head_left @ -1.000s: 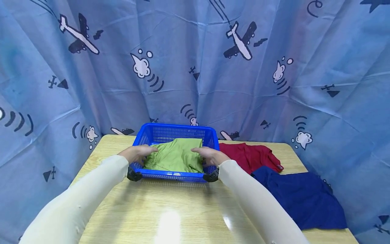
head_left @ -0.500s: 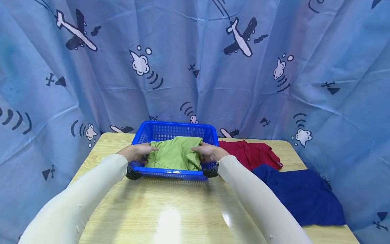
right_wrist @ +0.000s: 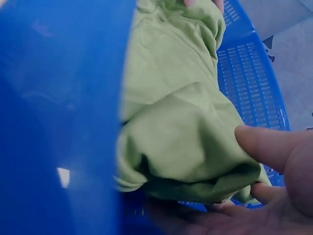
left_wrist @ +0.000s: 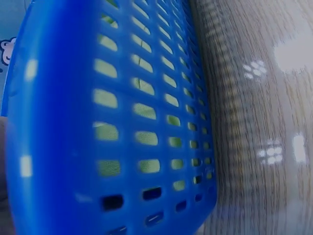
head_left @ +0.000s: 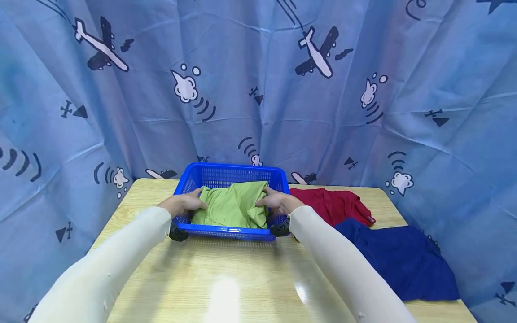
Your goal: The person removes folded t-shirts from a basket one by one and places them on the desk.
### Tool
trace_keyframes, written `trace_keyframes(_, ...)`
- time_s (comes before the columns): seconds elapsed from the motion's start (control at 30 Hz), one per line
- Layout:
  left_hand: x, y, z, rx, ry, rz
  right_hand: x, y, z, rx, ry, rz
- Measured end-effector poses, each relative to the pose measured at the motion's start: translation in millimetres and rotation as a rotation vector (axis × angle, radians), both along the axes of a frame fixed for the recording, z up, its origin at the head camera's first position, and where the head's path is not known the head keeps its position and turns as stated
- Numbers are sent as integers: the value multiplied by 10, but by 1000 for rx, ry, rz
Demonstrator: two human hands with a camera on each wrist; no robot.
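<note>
A light green garment (head_left: 230,205), bunched into a bundle, lies inside the blue plastic basket (head_left: 238,230). My left hand (head_left: 183,202) grips the garment's left end, thumb on top. At the right end, my right hand (head_left: 278,202) holds it. The right wrist view shows the right thumb (right_wrist: 264,144) against the green cloth (right_wrist: 181,132), with the other fingers reaching beneath its edge. In the left wrist view the basket's slotted wall (left_wrist: 146,112) hides most of the garment and nearly all of the left hand.
To the basket's right lies a crumpled red garment (head_left: 329,204) with a small label. Nearer, a dark blue garment (head_left: 404,264) is spread on the wooden table (head_left: 226,269). A blue airplane-print curtain (head_left: 250,89) hangs close behind the table.
My fingers have closed in on the green garment's two ends, and its right end has been tucked and bunched inward. The basket and other garments stay put.
</note>
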State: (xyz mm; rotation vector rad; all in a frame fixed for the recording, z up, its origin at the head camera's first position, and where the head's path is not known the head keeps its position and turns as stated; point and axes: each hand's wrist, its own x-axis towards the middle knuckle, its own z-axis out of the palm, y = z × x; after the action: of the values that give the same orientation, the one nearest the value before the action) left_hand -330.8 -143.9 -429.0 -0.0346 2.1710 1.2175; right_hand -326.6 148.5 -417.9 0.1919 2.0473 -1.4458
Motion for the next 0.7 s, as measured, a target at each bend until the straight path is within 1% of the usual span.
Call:
trace_keyframes(0.1,9,-7,11,33,-11,54,8,-23,-11,-20,11,-34)
trace_keyframes(0.17,19,-13,27,37,-22,65,6,-44,-13,-31,20,-56)
trace_keyframes(0.2,25,-15,36,32,-26,59,2,-56,-14,-33,23,-58)
trace_keyframes(0.3,30,1,70,-1,-27,-3,-4,-61,8,-16,31,-30)
trace_keyframes(0.4,36,6,78,-48,-4,-77,-6,-62,23,14,23,33)
trace_keyframes(0.5,25,5,51,-70,14,-113,-2,-70,35,39,7,87)
trace_keyframes(0.6,8,-1,14,-74,22,-105,9,-85,53,86,25,123)
trace_keyframes(0.7,3,-13,-26,-54,25,-67,21,-103,70,117,56,135)
